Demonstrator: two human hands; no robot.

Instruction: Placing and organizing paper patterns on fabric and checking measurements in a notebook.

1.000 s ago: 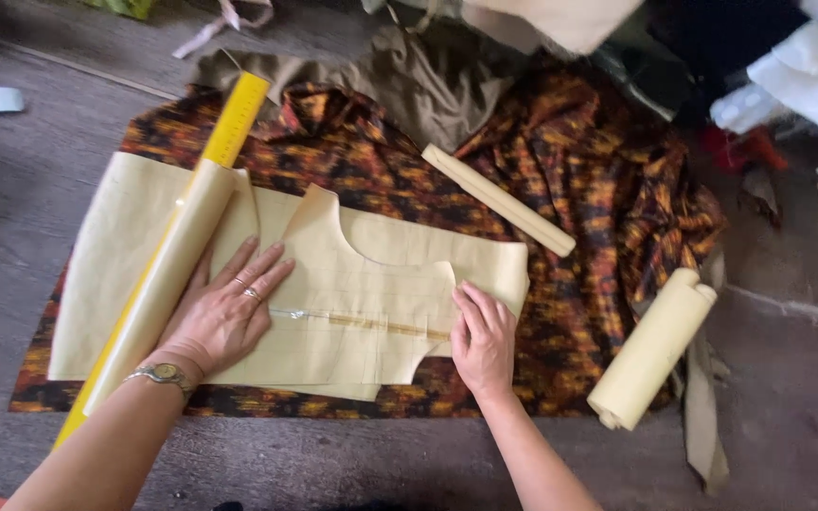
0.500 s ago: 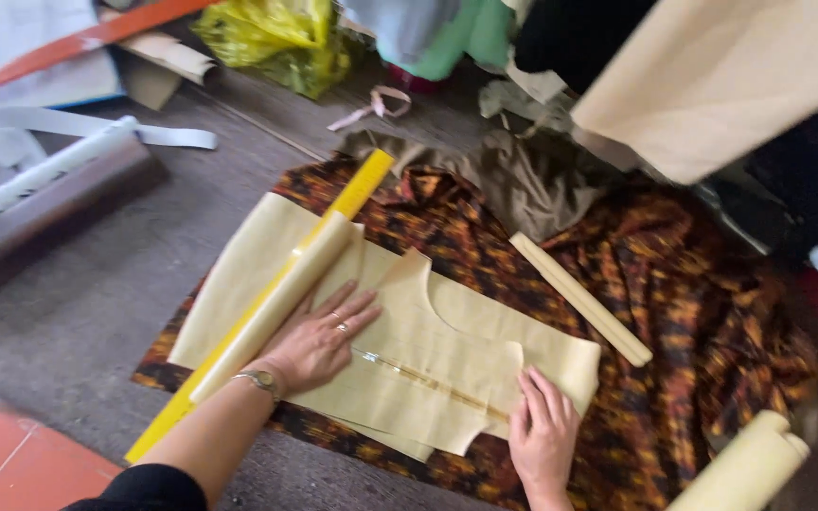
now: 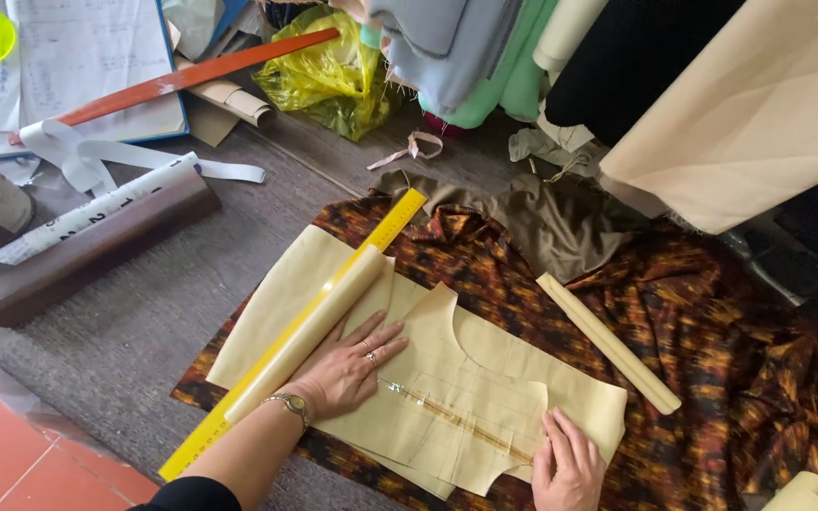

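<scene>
From the head camera, both hands lie open and flat, gripping nothing, on a tan paper pattern piece (image 3: pixel 485 397) spread over a dark orange-and-brown printed fabric (image 3: pixel 712 331). The left hand (image 3: pixel 347 369), with a watch at the wrist and rings on 2 fingers, presses the paper just beside a yellow ruler (image 3: pixel 305 331); the right hand (image 3: pixel 570 464) presses its lower end near the front edge of the worktop (image 3: pixel 144 322). Set apart like this, the 2 palms appear to keep the thin sheet smooth and in place against the cloth.

The ruler runs diagonally across the left part of the paper, and the paper's loose side curls up into a roll resting against it, so the ruler seems to weigh that side down. A clear taped strip runs across the paper between the 2 hands. A pale wooden stick (image 3: pixel 608 345) lies on the fabric to the right, apart from both hands.

Toward the worktop's far left corner sit a dark brown bar (image 3: pixel 87 255), white tape strips (image 3: pixel 97 156), a red-brown curved ruler (image 3: pixel 191 76) and a yellow plastic bag (image 3: pixel 328 71). Hanging cloth (image 3: pixel 759 104) crowds the far right edge.
</scene>
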